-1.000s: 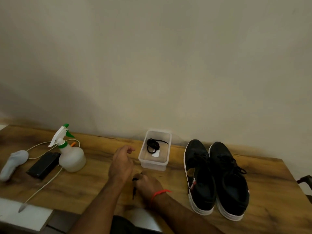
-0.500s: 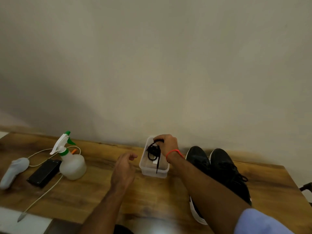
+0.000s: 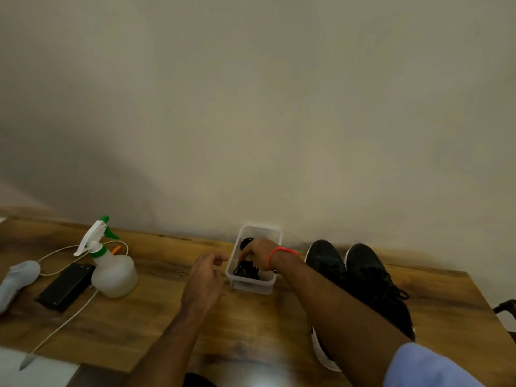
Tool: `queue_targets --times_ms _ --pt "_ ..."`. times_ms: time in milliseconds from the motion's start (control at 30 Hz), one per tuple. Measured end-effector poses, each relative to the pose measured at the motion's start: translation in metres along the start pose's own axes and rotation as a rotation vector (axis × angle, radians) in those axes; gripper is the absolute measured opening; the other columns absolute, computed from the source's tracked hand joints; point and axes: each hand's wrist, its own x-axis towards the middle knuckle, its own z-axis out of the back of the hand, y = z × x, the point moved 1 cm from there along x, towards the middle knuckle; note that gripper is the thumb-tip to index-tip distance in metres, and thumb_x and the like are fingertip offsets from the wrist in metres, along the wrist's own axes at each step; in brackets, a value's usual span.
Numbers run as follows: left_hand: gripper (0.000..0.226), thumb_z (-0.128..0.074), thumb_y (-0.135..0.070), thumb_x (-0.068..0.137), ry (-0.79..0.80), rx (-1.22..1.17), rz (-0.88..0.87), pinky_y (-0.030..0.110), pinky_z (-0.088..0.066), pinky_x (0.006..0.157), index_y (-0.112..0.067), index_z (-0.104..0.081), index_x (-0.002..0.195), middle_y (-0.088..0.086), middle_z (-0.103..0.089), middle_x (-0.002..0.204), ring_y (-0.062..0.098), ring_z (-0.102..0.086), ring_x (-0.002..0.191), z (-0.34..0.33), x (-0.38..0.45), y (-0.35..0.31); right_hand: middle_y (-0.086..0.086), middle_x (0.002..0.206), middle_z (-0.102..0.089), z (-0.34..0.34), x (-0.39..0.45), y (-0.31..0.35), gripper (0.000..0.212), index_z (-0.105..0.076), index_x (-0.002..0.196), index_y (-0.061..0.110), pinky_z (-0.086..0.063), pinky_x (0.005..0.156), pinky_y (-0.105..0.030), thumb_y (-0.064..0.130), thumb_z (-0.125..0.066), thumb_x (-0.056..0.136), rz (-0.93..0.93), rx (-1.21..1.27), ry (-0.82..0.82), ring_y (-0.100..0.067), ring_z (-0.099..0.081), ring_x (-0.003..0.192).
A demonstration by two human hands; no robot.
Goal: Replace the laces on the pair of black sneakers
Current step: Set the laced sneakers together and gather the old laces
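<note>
Two black sneakers [image 3: 371, 272] with white soles stand side by side on the right of the wooden table, partly hidden by my right forearm. A clear plastic tub [image 3: 275, 236] sits left of them by the wall with black laces [image 3: 245, 269] bundled inside. My right hand [image 3: 258, 254], with a red thread on the wrist, reaches down into the tub, its fingers curled on the laces. My left hand [image 3: 205, 280] hovers just left of the tub, fingers loosely bent and holding nothing.
A white spray bottle [image 3: 111, 266] with green trim stands at the left, beside a black phone [image 3: 65, 286], a white cable [image 3: 60, 328] and a grey sock [image 3: 16, 277]. The wall runs close behind the table [image 3: 139, 325]. A dark chair part [image 3: 506, 308] shows at the right edge.
My right hand carried a black lace from the table's front up into the tub and now sits lower inside it, on the bundle. My left hand stayed near the tub.
</note>
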Motion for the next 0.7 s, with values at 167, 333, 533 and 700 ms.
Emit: queue_targets --times_ms 167,333,533,700 --pt "0.047 -0.052 0.006 0.094 0.062 0.025 -0.065 0.020 -0.042 0.088 -0.018 -0.061 0.133 0.002 -0.060 0.129 0.013 -0.053 0.115 -0.008 -0.002 -0.010 -0.018 0.129 -0.062 -0.009 -0.005 -0.003 0.041 -0.064 0.131 0.006 -0.048 0.099 -0.039 -0.003 -0.059 0.092 -0.041 -0.139 0.030 -0.036 -0.058 0.118" --pt "0.040 -0.055 -0.003 0.098 0.083 0.051 -0.078 0.021 -0.044 0.092 -0.016 -0.061 0.136 0.005 -0.062 0.133 0.017 -0.057 0.118 -0.008 -0.002 -0.009 -0.021 0.126 -0.063 -0.024 -0.005 0.009 0.040 -0.061 0.134 0.004 -0.049 0.094 -0.039 -0.003 -0.054 0.095 -0.023 -0.152 0.105 -0.037 -0.060 0.114" --pt "0.033 -0.058 -0.007 0.099 0.112 0.115 -0.049 0.022 -0.046 0.091 -0.016 -0.066 0.130 0.005 -0.058 0.133 0.019 -0.057 0.118 -0.008 -0.002 -0.007 -0.022 0.128 -0.062 -0.027 -0.006 0.006 0.043 -0.062 0.134 0.008 -0.049 0.090 -0.039 -0.005 -0.052 0.095 0.009 -0.094 0.036 -0.038 -0.059 0.112" --pt "0.030 -0.057 -0.008 0.100 0.104 0.133 -0.039 0.026 -0.048 0.096 -0.017 -0.068 0.127 0.003 -0.057 0.133 0.017 -0.055 0.120 -0.008 -0.002 -0.008 -0.015 0.136 -0.062 -0.014 -0.027 -0.007 0.050 -0.067 0.129 0.008 -0.042 0.110 -0.035 -0.014 -0.053 0.086 0.057 0.055 -0.255 -0.031 -0.054 0.128"
